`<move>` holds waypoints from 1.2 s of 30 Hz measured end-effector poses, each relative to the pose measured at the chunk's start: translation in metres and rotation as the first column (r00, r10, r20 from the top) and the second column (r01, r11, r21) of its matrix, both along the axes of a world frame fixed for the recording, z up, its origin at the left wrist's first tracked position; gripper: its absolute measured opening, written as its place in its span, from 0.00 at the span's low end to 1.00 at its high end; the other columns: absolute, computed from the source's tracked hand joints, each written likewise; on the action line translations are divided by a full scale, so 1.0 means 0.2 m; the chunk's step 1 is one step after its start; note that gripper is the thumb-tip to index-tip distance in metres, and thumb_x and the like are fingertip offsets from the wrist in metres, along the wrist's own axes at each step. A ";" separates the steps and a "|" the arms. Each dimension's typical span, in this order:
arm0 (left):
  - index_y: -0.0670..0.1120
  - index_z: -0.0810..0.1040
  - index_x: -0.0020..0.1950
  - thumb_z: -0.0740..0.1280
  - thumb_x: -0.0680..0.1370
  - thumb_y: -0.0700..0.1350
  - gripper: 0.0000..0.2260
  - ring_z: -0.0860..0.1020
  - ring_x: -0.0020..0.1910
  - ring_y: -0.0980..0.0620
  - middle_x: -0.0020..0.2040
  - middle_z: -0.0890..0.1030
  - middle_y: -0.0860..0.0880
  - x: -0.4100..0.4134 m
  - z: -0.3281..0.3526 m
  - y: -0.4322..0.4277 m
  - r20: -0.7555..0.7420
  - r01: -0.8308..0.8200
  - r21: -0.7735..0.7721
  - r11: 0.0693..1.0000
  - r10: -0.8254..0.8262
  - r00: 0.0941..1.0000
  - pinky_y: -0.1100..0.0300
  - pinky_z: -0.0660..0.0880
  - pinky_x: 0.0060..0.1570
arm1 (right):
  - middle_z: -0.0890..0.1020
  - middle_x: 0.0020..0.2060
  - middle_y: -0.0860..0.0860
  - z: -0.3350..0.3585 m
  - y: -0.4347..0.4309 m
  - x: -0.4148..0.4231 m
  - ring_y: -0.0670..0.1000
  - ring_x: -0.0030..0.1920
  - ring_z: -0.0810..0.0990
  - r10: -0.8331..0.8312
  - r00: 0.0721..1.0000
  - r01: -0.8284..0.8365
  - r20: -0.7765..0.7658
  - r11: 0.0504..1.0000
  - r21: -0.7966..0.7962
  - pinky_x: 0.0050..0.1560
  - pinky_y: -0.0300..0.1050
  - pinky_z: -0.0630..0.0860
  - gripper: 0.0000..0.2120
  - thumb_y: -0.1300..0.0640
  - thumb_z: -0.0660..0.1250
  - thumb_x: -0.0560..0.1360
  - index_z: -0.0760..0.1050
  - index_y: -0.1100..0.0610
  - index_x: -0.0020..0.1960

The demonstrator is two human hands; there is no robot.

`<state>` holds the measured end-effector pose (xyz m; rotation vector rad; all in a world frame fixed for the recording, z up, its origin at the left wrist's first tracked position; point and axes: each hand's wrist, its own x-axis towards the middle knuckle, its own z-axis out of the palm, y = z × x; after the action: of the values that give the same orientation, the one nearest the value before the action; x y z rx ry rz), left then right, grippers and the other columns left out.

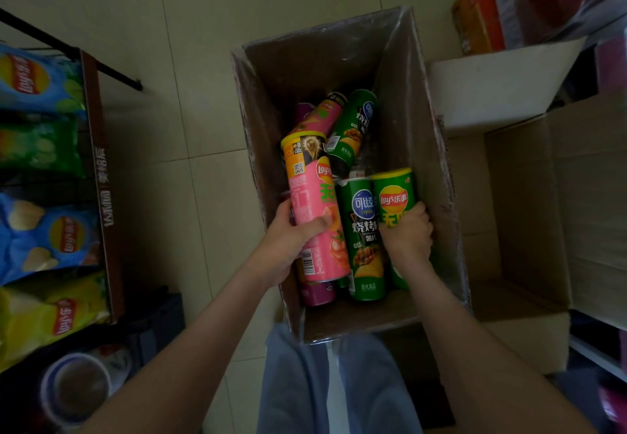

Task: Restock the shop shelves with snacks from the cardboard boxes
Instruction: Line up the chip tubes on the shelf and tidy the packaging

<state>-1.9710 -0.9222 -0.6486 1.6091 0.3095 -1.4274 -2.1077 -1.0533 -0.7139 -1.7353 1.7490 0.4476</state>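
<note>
An open cardboard box (pixel 420 101) stands on the floor in front of me, holding several crisp cans. My left hand (pixel 291 240) grips a pink Lay's can (pixel 315 203), tilted and raised above the others. My right hand (pixel 409 233) grips a green-and-yellow Lay's can (pixel 393 192) against the box's right wall. Between them lies a dark green Copico can (pixel 364 230). Further back lie another green can (pixel 356 124) and another pink one (pixel 325 113). A purple can (pixel 319 292) shows under the pink one.
A shelf rack on the left holds Lay's crisp bags (pixel 37 230) in blue, green and yellow. An empty open cardboard box (pixel 522 216) stands to the right. Wrapped cartons (pixel 529 9) sit at the top right. Tiled floor (pixel 190 60) lies between the rack and the box.
</note>
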 end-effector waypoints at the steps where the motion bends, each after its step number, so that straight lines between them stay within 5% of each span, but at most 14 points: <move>1: 0.50 0.67 0.66 0.72 0.74 0.41 0.24 0.82 0.45 0.56 0.56 0.80 0.50 0.00 0.03 0.00 0.003 -0.002 -0.003 1.000 0.002 1.000 0.64 0.77 0.35 | 0.70 0.66 0.61 0.03 0.00 0.00 0.62 0.66 0.68 -0.014 0.999 0.014 0.030 1.000 0.003 0.63 0.59 0.70 0.37 0.54 0.74 0.71 0.58 0.62 0.72; 6: 0.47 0.66 0.69 0.72 0.73 0.41 0.27 0.82 0.50 0.51 0.58 0.80 0.48 0.04 0.28 -0.02 0.031 0.018 -0.044 0.999 -0.016 0.999 0.56 0.78 0.44 | 0.76 0.61 0.58 0.39 -0.03 0.01 0.59 0.62 0.74 -0.111 0.953 0.117 0.281 0.993 -0.003 0.60 0.58 0.74 0.38 0.53 0.77 0.67 0.64 0.60 0.70; 10: 0.48 0.65 0.70 0.74 0.72 0.40 0.30 0.82 0.53 0.48 0.60 0.79 0.46 0.07 0.66 -0.11 0.050 0.121 -0.136 0.983 -0.116 0.992 0.51 0.79 0.51 | 0.76 0.54 0.50 0.91 -0.14 -0.01 0.48 0.53 0.73 -0.159 0.887 0.163 0.434 0.986 0.028 0.51 0.41 0.69 0.34 0.55 0.77 0.68 0.66 0.58 0.69; 15: 0.49 0.67 0.69 0.76 0.67 0.42 0.33 0.82 0.53 0.47 0.57 0.82 0.46 0.01 1.23 -0.28 0.117 0.319 -0.301 0.899 -0.297 0.948 0.50 0.79 0.51 | 0.81 0.54 0.50 1.62 -0.21 -0.18 0.52 0.54 0.80 -0.294 0.770 0.343 0.566 0.939 0.021 0.58 0.55 0.76 0.36 0.48 0.79 0.61 0.70 0.54 0.65; 18: 0.51 0.71 0.64 0.78 0.62 0.47 0.32 0.82 0.52 0.50 0.53 0.84 0.50 -0.09 1.63 -0.38 0.172 0.459 -0.404 0.791 -0.428 0.888 0.54 0.79 0.50 | 0.83 0.52 0.50 2.04 -0.17 -0.35 0.51 0.52 0.82 -0.353 0.680 0.454 0.643 0.891 0.010 0.57 0.57 0.77 0.36 0.44 0.78 0.58 0.72 0.54 0.62; 22: 0.47 0.71 0.65 0.78 0.62 0.47 0.33 0.81 0.52 0.51 0.53 0.83 0.49 -0.32 2.09 -0.49 0.216 0.585 -0.521 0.622 -0.567 0.795 0.57 0.77 0.50 | 0.82 0.51 0.48 2.51 -0.06 -0.65 0.48 0.51 0.81 -0.422 0.531 0.608 0.735 0.794 0.016 0.57 0.52 0.78 0.25 0.56 0.79 0.66 0.73 0.55 0.59; 27: 0.47 0.73 0.61 0.82 0.55 0.51 0.37 0.81 0.51 0.51 0.51 0.84 0.50 -0.77 2.53 -0.51 0.312 0.707 -0.597 0.378 -0.704 0.639 0.59 0.77 0.49 | 0.83 0.48 0.47 2.98 0.18 -1.12 0.43 0.44 0.82 -0.407 0.351 0.744 0.843 0.668 0.012 0.44 0.40 0.77 0.20 0.62 0.77 0.68 0.73 0.49 0.54; 30: 0.50 0.73 0.61 0.79 0.58 0.46 0.33 0.82 0.49 0.53 0.50 0.84 0.51 -1.09 2.70 -0.44 0.318 0.737 -0.629 0.246 -0.784 0.534 0.59 0.77 0.49 | 0.84 0.46 0.47 3.20 0.40 -1.44 0.47 0.45 0.84 -0.382 0.246 0.815 0.891 0.578 0.023 0.43 0.41 0.79 0.22 0.64 0.76 0.68 0.73 0.53 0.58; 36: 0.51 0.73 0.59 0.69 0.65 0.40 0.23 0.82 0.46 0.51 0.47 0.85 0.51 -1.90 2.94 0.00 0.340 0.736 -0.676 0.044 -0.867 0.364 0.57 0.78 0.46 | 0.85 0.47 0.49 3.52 1.07 -2.11 0.49 0.46 0.84 -0.319 0.194 0.898 0.928 0.439 -0.036 0.45 0.45 0.80 0.20 0.63 0.76 0.68 0.75 0.56 0.57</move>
<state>-2.3516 -0.9220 -0.0609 0.8208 -1.2816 -2.1087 -2.5300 -0.8396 -0.0106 -0.9029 1.6648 -1.3333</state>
